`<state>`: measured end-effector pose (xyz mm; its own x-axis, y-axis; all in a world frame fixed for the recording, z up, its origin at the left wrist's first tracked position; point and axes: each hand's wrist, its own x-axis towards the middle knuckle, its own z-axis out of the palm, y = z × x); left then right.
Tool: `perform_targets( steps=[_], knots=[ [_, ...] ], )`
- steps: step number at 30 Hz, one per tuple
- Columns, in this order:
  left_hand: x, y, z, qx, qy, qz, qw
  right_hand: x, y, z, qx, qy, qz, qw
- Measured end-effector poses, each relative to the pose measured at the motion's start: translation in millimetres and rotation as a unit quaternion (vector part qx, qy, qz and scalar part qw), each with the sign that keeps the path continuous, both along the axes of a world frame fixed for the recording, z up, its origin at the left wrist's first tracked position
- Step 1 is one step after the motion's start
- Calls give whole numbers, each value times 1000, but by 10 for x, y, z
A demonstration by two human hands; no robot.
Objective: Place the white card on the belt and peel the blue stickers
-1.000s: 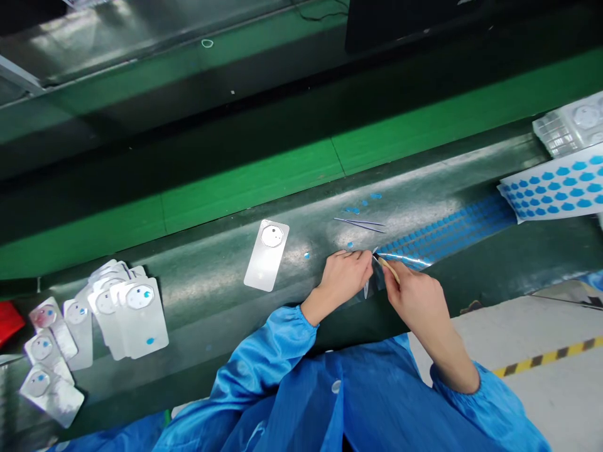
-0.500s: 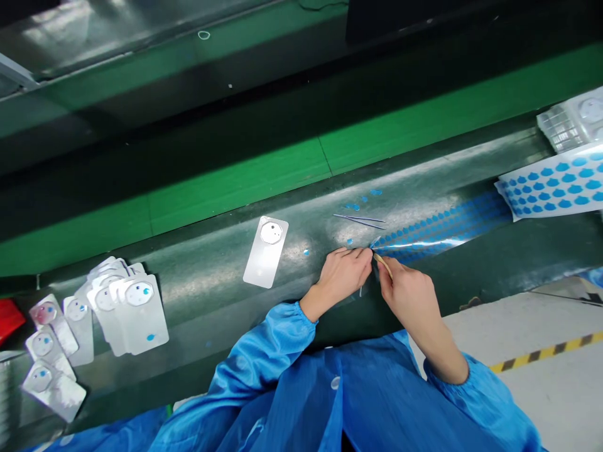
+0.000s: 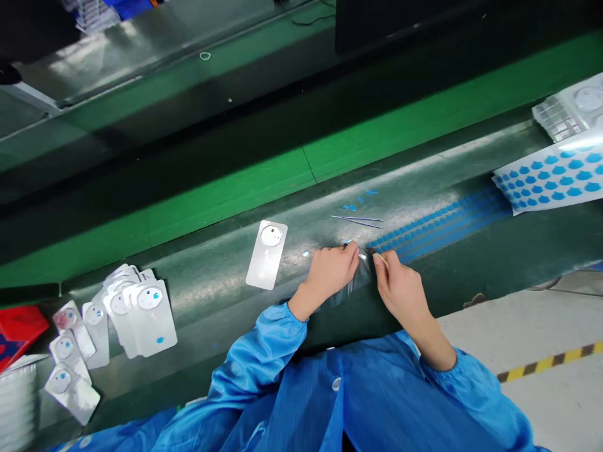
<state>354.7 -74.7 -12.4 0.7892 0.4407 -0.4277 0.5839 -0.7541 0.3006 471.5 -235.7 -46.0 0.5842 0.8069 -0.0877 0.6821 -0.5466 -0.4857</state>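
Observation:
My left hand (image 3: 332,271) rests on the dark green bench, fingers curled and pinching the near end of a clear film strip (image 3: 426,227) that carries rows of blue stickers. My right hand (image 3: 399,287) is closed around a thin tan stick (image 3: 381,258), its tip against the strip's end right beside my left fingertips. Just left of my hands a single silver plate with a round hole (image 3: 266,254) lies flat on the bench. Thin metal tweezers (image 3: 358,220) lie loose just beyond my hands.
A fanned pile of silver plates (image 3: 134,311) and several loose ones (image 3: 70,351) lie at the left, beside a red tray (image 3: 19,329). A white sheet of blue stickers (image 3: 551,179) and clear trays (image 3: 568,113) sit far right. A green conveyor belt (image 3: 235,182) runs behind.
My left hand has slid slightly left along the bench, drawing the strip's end with it; my right hand has followed. The view has shifted a little.

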Motion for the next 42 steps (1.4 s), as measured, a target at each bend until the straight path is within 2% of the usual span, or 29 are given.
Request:
perform_targets(
  steps=[7, 17, 23, 33, 42],
  knots=[
    [-21, -50, -135, 7, -12, -7, 1000, 5, -37, -115, -1, -56, 35, 998],
    [-106, -41, -269, 3, -74, -55, 996, -36, 59, -80, -51, -104, 38, 993],
    [-141, -45, -346, 11, -116, -92, 989, -53, 51, -86, -50, -120, 39, 991],
    [-173, -59, -461, 44, -154, -140, 977, -97, 68, -51, -71, -118, 46, 989],
    [-201, -60, -473, 50, -159, -151, 974, -162, 147, 33, -134, -87, 37, 986]
  ],
)
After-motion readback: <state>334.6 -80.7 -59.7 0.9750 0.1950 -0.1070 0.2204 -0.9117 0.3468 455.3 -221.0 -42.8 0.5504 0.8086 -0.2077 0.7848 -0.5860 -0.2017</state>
